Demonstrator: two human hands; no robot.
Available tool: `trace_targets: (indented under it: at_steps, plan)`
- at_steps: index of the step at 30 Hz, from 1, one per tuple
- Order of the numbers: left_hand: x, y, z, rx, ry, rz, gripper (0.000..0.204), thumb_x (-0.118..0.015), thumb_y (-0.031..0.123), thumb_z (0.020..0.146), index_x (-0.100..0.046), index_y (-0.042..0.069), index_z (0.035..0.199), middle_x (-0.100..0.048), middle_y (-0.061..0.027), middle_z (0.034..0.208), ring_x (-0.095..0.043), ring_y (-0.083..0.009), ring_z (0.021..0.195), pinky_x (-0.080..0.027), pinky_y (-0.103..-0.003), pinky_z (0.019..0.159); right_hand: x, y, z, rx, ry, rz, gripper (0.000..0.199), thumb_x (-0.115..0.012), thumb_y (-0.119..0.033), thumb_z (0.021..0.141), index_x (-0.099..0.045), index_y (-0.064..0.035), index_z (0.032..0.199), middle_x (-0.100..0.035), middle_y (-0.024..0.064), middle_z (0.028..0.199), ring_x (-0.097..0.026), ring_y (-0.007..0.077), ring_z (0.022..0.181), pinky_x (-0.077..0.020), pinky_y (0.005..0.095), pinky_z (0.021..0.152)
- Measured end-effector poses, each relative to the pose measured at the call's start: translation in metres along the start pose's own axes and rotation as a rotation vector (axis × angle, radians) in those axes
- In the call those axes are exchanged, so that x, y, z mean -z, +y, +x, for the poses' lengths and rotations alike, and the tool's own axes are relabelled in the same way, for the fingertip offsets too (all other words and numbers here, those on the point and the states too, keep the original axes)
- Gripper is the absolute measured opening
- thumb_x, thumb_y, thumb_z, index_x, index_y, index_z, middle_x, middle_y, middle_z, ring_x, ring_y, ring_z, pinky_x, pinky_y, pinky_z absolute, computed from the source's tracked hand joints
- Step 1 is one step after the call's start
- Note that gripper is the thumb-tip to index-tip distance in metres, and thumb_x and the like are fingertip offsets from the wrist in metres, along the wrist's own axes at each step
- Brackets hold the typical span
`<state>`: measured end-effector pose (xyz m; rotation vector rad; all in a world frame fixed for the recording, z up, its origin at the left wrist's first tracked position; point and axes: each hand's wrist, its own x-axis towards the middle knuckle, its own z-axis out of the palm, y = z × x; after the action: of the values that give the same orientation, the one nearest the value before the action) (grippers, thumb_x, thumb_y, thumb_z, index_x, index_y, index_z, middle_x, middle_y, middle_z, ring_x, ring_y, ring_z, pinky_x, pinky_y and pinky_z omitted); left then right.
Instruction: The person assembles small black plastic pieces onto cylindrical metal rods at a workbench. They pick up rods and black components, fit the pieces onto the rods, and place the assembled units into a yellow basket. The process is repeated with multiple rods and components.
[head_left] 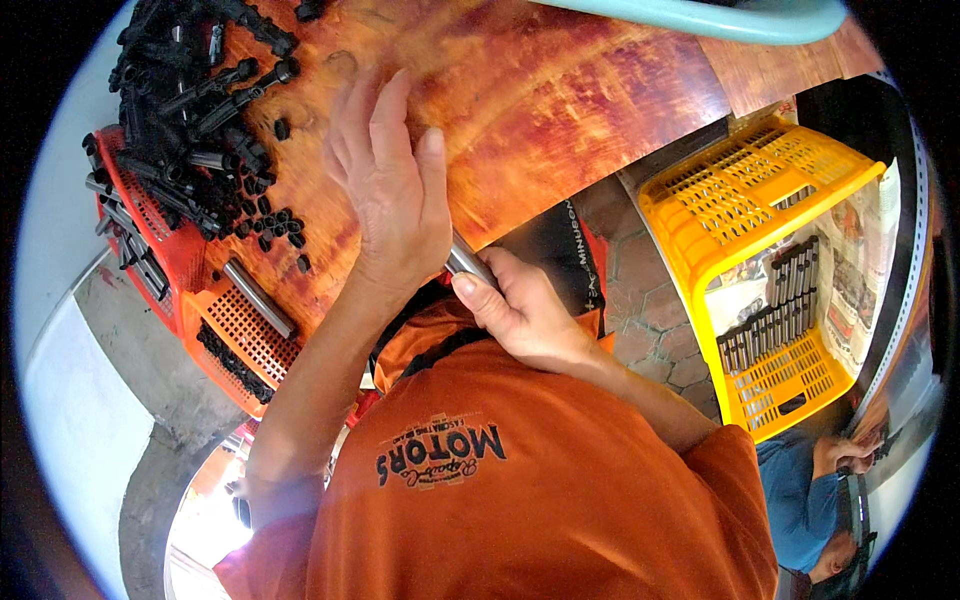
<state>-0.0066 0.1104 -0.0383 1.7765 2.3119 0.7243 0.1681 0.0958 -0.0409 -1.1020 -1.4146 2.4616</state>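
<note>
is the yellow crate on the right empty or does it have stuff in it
Not empty. The yellow crate holds rows of dark metal tubes lined up against its mesh side; much of its inside shows bare.

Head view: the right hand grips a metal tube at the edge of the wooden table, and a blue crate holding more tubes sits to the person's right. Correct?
Not quite. In the head view the crate is yellow, not blue. The rest holds: the right hand has its grip on a metal tube at the edge of the wooden table, and the crate to the person's right holds more tubes.
</note>
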Motion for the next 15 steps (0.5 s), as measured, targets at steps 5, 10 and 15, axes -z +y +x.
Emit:
trace_targets:
  at_steps: [5,10,15]
  plan:
    - [0.0,0.012,-0.003,-0.016,-0.026,0.075,0.052,-0.054,0.017,0.089,-0.039,0.004,0.137,-0.034,-0.0211,0.143,-0.029,-0.0414,0.132,-0.018,-0.056,0.106,0.0,0.002,-0.009,0.01,0.007,-0.008,0.04,-0.054,-0.034,0.097,-0.052,0.0048,0.089,-0.053,0.0163,0.065,-0.054,0.025,0.058,-0.0447,0.041,0.056]
    - [-0.002,0.012,-0.005,-0.062,-0.019,0.091,0.052,-0.055,0.021,0.088,-0.04,0.005,0.135,-0.035,-0.0223,0.143,-0.031,-0.0425,0.131,-0.019,-0.057,0.106,0.0,0.004,-0.01,-0.007,-0.003,-0.07,0.04,-0.053,-0.034,0.097,-0.05,0.0044,0.085,-0.052,0.0176,0.064,-0.054,0.0266,0.058,-0.0441,0.0415,0.055]
    - [-0.003,0.012,-0.006,-0.045,-0.032,0.078,0.051,-0.054,0.021,0.088,-0.04,0.005,0.135,-0.034,-0.0224,0.143,-0.029,-0.0417,0.132,-0.018,-0.056,0.106,0.002,-0.004,-0.01,0.005,-0.002,-0.129,0.04,-0.052,-0.033,0.098,-0.049,0.0042,0.084,-0.052,0.021,0.065,-0.055,0.0307,0.058,-0.0444,0.0431,0.056]
